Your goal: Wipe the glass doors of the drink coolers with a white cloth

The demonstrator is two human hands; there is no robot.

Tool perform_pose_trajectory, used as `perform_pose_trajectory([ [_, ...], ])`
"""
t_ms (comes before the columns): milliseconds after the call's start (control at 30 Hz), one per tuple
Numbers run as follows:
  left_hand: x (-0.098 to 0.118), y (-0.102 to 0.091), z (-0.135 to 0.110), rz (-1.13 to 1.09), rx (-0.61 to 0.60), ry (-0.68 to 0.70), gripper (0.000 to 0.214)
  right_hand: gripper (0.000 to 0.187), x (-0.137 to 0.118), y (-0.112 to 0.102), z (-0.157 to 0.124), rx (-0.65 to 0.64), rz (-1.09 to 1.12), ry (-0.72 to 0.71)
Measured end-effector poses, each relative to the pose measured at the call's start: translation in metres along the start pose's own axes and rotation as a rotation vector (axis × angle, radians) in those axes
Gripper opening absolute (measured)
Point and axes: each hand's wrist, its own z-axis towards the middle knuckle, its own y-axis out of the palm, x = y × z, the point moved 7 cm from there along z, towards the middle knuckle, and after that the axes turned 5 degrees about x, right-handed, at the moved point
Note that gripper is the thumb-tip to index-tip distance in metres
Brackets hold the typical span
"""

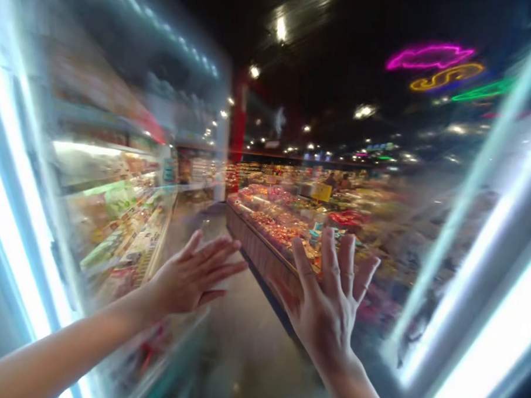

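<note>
My left hand [196, 275] reaches out over the aisle floor with its fingers stretched towards the right. Nothing is held in it. Raised to the right of it is my right hand [329, 290], its fingers spread and pointing up, also holding nothing. Behind the right fingers, and partly covered by them, stands a long display bin [265, 208] heaped with small colourful goods too blurred to name. Beyond my left hand runs a lit store shelf [127, 240] with packed goods, smeared by motion. Whether either hand touches any surface cannot be made out.
Bright white light strips [23, 200] slant along the left side, and more light strips [492, 349] stand at the right. The aisle floor [237, 338] runs forward between shelf and bin. A red column [238, 133], a yellow sign [321, 192] and neon shapes [447, 76] show farther off.
</note>
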Motion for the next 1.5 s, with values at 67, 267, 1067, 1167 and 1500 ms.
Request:
perform_pose_trajectory([
  [67, -0.010, -0.003, -0.005, 0.001, 0.002, -0.003, 0.079, 0.080, -0.005, 0.002, 0.004, 0.001, -0.012, -0.007],
  [267, -0.047, -0.013, -0.024, 0.072, 0.062, -0.319, 0.080, 0.077, -0.023, 0.011, 0.010, 0.009, -0.030, 0.024],
  [1067, -0.131, -0.027, -0.064, -0.002, 0.131, -0.474, 0.075, 0.089, -0.079, 0.042, 0.052, 0.032, -0.030, 0.038],
  [1167, -0.124, -0.021, -0.073, 0.008, 0.105, -0.384, 0.076, 0.089, -0.085, 0.046, 0.066, 0.005, -0.034, 0.015],
  [1500, -0.147, -0.026, -0.066, 0.010, 0.164, -0.471, 0.076, 0.085, -0.102, 0.048, 0.095, 0.038, -0.058, -0.110],
])
